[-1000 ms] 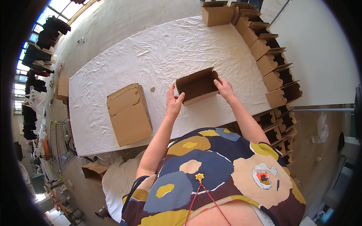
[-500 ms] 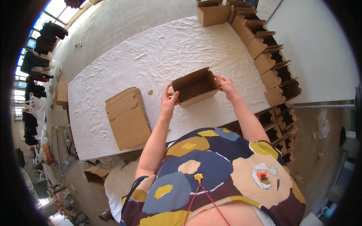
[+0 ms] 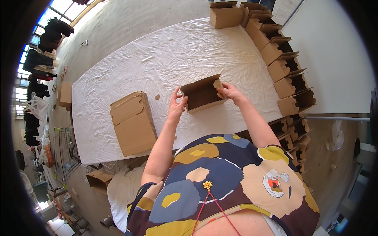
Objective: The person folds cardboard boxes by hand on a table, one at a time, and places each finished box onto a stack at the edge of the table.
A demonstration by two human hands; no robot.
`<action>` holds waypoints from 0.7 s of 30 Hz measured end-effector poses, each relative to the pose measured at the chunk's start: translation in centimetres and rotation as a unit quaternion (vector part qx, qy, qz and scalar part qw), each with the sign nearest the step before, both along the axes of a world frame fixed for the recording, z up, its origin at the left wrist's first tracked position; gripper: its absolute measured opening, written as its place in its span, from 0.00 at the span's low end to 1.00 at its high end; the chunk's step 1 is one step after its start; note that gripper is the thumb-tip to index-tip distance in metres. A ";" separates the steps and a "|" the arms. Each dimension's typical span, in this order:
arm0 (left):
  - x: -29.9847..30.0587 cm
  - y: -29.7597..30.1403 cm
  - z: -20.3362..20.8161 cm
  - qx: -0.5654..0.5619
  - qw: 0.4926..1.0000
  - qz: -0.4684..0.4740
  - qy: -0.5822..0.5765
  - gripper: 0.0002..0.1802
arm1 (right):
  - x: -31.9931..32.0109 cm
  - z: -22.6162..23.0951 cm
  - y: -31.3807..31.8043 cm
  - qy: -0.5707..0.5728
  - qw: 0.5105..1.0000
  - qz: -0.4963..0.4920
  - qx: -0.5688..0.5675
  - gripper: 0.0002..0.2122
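Observation:
An open-topped brown cardboard box [image 3: 205, 108] sits on the white-covered table in front of me, its dark inside facing up. My left hand [image 3: 178, 104] grips its left end, thumb at the near corner and fingers along the outer wall. At the right end, my right hand [image 3: 230, 93] pinches a small cardboard flap [image 3: 217, 84] that leans in over the opening. Whether this flap is still joined to the wall is hard to make out. Left of the box lies a stack of flat, folded cardboard [image 3: 134, 125].
A wrinkled white cloth covers the table [image 3: 165, 59]. A small cardboard scrap [image 3: 157, 97] lies beyond the flat stack. Made-up boxes [image 3: 278, 70] line the right edge, with more boxes [image 3: 293, 131] below them. One box [image 3: 226, 16] stands at the far corner.
My right hand has moved from the box's outer right end to its rim, and the small flap there now shows between thumb and fingers. My left hand stays at the left end.

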State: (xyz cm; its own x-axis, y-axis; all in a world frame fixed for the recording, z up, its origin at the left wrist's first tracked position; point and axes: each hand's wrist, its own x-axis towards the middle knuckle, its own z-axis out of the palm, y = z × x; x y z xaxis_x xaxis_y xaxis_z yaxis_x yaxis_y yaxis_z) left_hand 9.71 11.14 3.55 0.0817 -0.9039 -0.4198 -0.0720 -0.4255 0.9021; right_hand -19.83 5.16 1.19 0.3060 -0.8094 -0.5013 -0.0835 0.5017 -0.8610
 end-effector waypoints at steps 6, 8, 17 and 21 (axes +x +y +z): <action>-0.5 -1.0 -3.2 -0.110 0.967 -0.031 -0.226 0.46 | 0.6 -1.2 -0.7 0.094 0.994 0.058 0.014 0.19; -0.8 -1.4 -3.4 -0.096 0.962 -0.052 -0.249 0.45 | 0.4 -1.7 -1.0 0.110 0.991 0.075 0.011 0.18; -1.3 -1.1 -5.7 -0.121 0.944 -0.020 -0.306 0.36 | 2.0 2.8 -0.5 0.201 0.977 0.060 0.036 0.18; -0.6 -1.5 -5.2 -0.093 0.958 -0.020 -0.269 0.31 | 2.2 4.1 0.2 0.244 0.966 0.082 -0.010 0.17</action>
